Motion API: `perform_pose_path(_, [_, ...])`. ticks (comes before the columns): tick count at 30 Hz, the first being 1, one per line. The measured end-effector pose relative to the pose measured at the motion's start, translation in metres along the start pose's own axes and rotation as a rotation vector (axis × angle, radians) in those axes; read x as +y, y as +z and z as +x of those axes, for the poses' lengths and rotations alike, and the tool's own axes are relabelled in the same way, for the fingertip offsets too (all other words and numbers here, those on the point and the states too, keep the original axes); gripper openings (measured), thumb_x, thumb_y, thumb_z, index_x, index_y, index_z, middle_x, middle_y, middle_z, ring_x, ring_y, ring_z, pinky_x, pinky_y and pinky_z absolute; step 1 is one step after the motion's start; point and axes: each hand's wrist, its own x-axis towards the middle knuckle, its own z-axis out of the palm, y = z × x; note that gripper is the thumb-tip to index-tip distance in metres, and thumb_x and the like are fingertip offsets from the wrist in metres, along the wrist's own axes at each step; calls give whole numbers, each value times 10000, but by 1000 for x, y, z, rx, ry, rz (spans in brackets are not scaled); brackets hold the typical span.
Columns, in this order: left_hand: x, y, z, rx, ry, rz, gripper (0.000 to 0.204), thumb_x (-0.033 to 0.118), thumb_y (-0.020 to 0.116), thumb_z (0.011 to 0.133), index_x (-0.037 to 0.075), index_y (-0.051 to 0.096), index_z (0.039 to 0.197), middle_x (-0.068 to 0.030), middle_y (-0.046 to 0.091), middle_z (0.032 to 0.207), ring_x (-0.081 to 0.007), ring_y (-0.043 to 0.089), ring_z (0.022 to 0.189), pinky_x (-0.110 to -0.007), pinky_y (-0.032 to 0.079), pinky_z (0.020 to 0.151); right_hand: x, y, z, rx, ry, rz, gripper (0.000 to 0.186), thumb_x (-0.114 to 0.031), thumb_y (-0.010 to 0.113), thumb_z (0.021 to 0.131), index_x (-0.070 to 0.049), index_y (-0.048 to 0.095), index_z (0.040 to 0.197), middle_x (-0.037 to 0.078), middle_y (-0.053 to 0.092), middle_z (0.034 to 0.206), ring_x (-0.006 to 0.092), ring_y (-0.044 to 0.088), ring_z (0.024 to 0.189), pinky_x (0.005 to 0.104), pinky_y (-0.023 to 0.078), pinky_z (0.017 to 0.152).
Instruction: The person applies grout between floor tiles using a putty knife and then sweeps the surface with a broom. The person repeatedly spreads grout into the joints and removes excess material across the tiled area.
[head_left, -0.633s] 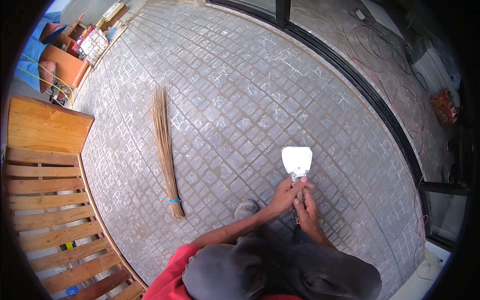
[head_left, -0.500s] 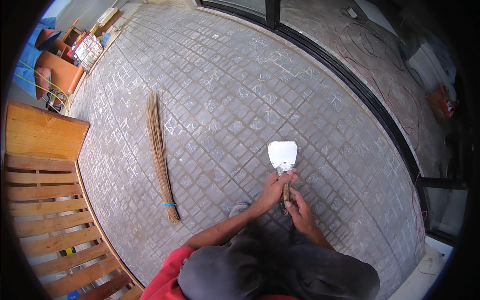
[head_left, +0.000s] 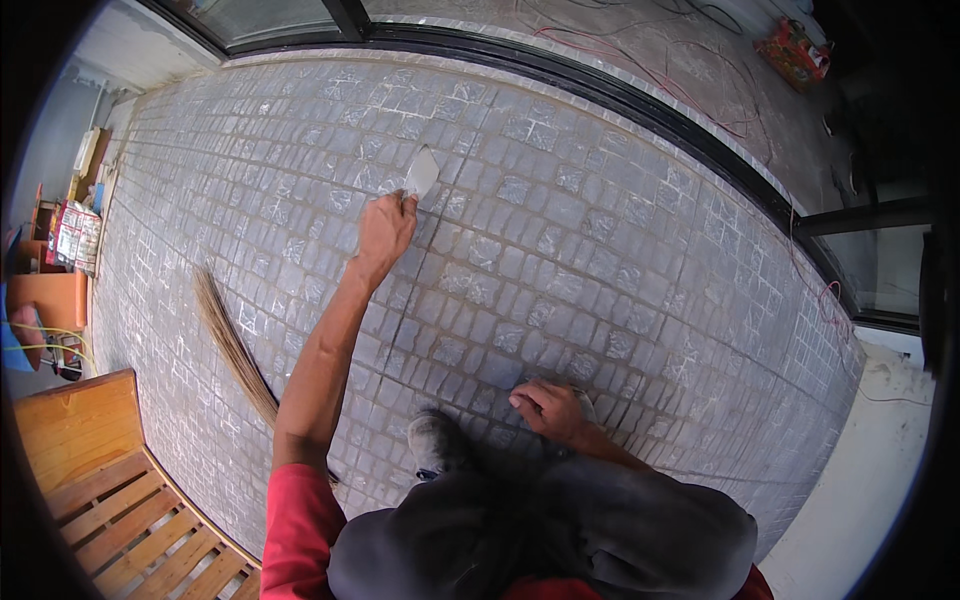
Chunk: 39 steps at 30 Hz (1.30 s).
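Note:
My left arm reaches far forward over the paving. Its hand, my left hand (head_left: 387, 232), is closed around the handle of a putty knife (head_left: 422, 174), a scraper with a wide pale blade. The blade points away from me, at or just above the stones; whether it touches cannot be told. The fingers cover the handle. Close to my knees, my right hand (head_left: 553, 408) hangs low over the ground with fingers curled in, and nothing shows in it. To the left of my left forearm lies a stick broom (head_left: 232, 340), its lower end partly hidden behind that arm.
Grey patterned paving (head_left: 480, 280) spreads all around. A black door track (head_left: 560, 70) curves along the far side, with cables (head_left: 690, 75) beyond it. A slatted wooden bench (head_left: 140, 520) stands at lower left. My shoe (head_left: 436, 440) is between the hands.
My left hand has carried the putty knife forward and left, away from my right hand. The right hand has come off the handle and drawn back slightly. The view has turned.

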Motion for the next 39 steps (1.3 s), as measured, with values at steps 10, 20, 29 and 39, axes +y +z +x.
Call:
perform_pose_path(10, [33,30,34,-110,90,158,296,254,561,935,-28,651,947,-319,674,862,-509,661,842,-553,540,759,0,-1,0,-7,40,-14,142,-189,686,935,-53,691,894,71,675,788,253,646,624,356,516,587])
perform_pose_path(20, [30,39,49,-53,95,89,302,269,560,937,-19,650,940,-306,687,846,-499,674,820,-550,555,757,-3,-1,4,-49,43,-46,155,-202,696,928,-57,689,874,65,648,730,224,637,593,342,512,577])
perform_pose_path(29, [30,43,53,-48,79,205,286,260,597,893,-18,659,916,-319,686,895,-499,678,865,-518,562,781,-1,4,2,12,33,-74,156,-199,697,924,-54,687,868,71,650,729,240,638,591,355,512,564])
perform_pose_path(39, [31,13,-43,-139,-33,256,234,187,574,889,-17,687,875,-306,689,831,-486,688,828,-526,557,761,-1,-2,6,-10,63,-70,177,-218,674,941,-53,685,877,85,664,755,270,652,631,372,518,585])
